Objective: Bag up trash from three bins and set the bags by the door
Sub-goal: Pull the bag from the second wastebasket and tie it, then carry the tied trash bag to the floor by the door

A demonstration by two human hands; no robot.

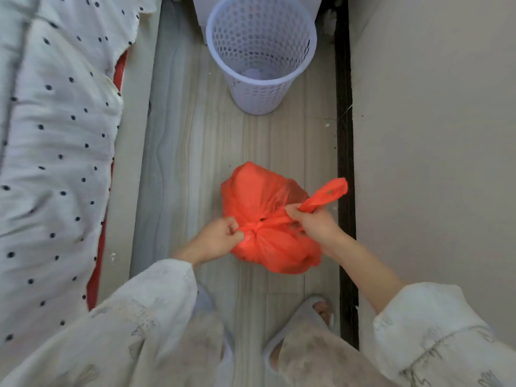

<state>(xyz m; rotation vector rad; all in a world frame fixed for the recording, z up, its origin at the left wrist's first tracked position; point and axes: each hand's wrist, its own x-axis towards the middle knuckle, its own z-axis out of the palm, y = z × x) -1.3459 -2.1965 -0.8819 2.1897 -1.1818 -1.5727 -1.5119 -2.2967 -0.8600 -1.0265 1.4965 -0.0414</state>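
Full red plastic bag [268,219] on the wood floor [195,152], just in front of the white holey trash bin [261,55], left hand [220,238] pinching one twisted bag handle, right hand [314,223] gripping the other handle [326,195], spotted white blanket [55,135] far left of the bag

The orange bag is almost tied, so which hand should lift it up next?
Probably the right hand: it already grips the long handle loop of the orange bag. The left hand only pinches the knot.

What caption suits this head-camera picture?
Both hands, left and right, knot a red trash bag before a white bin.
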